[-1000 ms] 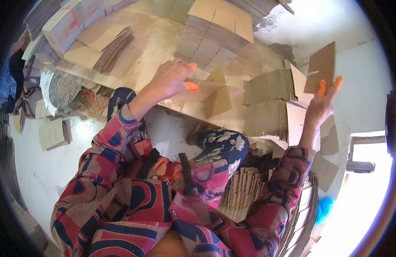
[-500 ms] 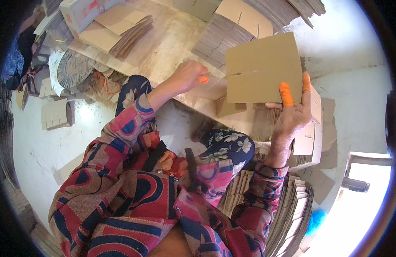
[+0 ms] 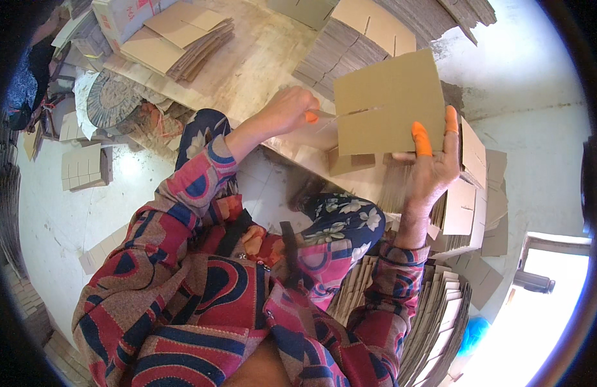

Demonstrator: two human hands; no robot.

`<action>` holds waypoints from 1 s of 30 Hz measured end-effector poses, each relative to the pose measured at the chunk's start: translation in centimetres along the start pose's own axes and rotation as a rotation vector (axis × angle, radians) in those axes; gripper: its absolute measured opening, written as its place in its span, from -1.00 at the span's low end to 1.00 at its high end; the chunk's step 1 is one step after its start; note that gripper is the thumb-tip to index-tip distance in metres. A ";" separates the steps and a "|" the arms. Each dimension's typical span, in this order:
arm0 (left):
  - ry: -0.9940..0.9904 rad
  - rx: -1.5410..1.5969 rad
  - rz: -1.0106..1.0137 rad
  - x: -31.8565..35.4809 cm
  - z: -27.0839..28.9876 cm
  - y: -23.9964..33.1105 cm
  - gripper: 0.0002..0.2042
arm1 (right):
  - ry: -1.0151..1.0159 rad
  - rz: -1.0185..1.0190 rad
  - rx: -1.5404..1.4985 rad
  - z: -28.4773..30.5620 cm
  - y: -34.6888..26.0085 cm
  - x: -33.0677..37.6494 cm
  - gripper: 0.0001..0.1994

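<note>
- The right hand (image 3: pixel 431 169) holds a slotted cardboard sheet (image 3: pixel 389 103) up over the low wooden bench (image 3: pixel 260 61). Its fingers are spread wide and flat against the sheet's lower right corner, at about four o'clock from the sheet's middle. Two fingertips wear orange rubber caps (image 3: pixel 421 138), likely for grip on the smooth board.
- The sheet stands tilted, its face turned toward the person, with a cut slot running in from its left edge. Held this way, the slot faces the other hand.
- The left hand (image 3: pixel 285 111) is at nine o'clock from the sheet, curled nearly closed. It pinches a thin cardboard strip (image 3: pixel 324 115) whose far end meets the slot; an orange cap shows on one finger there. Whether the strip has entered the slot I cannot tell.
- A small cardboard piece (image 3: pixel 350 161) lies on the bench just below the sheet, at six o'clock.
- A stack of slotted sheets (image 3: pixel 360 32) lies on the bench at twelve o'clock, and a second stack of flat cardboard (image 3: pixel 182 39) at ten o'clock, both within arm's reach.
- More cut cardboard pieces (image 3: pixel 469 200) are piled at the person's right, at four o'clock, and a tall stack of sheets on edge (image 3: pixel 434 322) stands by the right knee.
</note>
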State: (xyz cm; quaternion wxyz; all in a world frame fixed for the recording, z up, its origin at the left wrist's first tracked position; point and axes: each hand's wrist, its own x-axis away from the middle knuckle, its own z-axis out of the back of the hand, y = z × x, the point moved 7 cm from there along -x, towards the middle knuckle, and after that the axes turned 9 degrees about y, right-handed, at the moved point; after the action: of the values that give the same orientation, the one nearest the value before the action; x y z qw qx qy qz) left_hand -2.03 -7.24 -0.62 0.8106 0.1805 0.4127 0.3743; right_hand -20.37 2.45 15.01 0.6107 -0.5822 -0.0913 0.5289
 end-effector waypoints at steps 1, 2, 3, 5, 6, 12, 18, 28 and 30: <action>-0.005 0.003 0.007 0.0 0.0 0.0 -0.84 | -0.006 0.025 0.032 -0.1 0.4 -0.1 -0.45; -0.016 0.007 0.010 0.0 0.0 0.0 -0.84 | -0.012 0.050 0.064 -0.3 0.7 -0.1 -0.45; -0.026 0.011 0.012 0.0 0.0 0.0 -0.84 | -0.001 0.040 0.027 -0.2 0.9 -0.1 -0.45; -0.031 0.006 0.018 0.0 -0.1 -0.1 -0.85 | 0.018 0.022 -0.046 -0.1 1.2 0.0 -0.45; -0.028 -0.003 0.020 0.0 -0.1 -0.1 -0.85 | -0.005 0.018 -0.011 -0.4 1.5 0.2 -0.45; -0.005 -0.021 -0.024 -0.2 -0.1 0.0 -0.92 | -0.198 0.179 0.269 -4.3 4.2 3.3 -0.44; 0.009 -0.036 -0.032 -0.5 -0.2 -0.3 -0.91 | -0.335 0.070 0.185 -5.2 5.3 2.8 -0.43; -0.026 -0.023 0.021 -0.3 -0.3 -1.0 -0.83 | -0.471 0.616 0.708 -8.9 7.9 8.1 -0.57; -0.038 -0.079 0.034 -0.1 -0.4 -0.9 -0.84 | -0.436 0.511 0.731 -8.3 6.7 7.6 -0.52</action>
State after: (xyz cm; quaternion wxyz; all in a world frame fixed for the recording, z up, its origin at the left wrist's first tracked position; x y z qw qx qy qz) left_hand -1.98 -7.96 -1.33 0.8183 0.1625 0.3789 0.4004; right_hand -14.70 1.48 3.23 0.5924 -0.2096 0.1203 0.7686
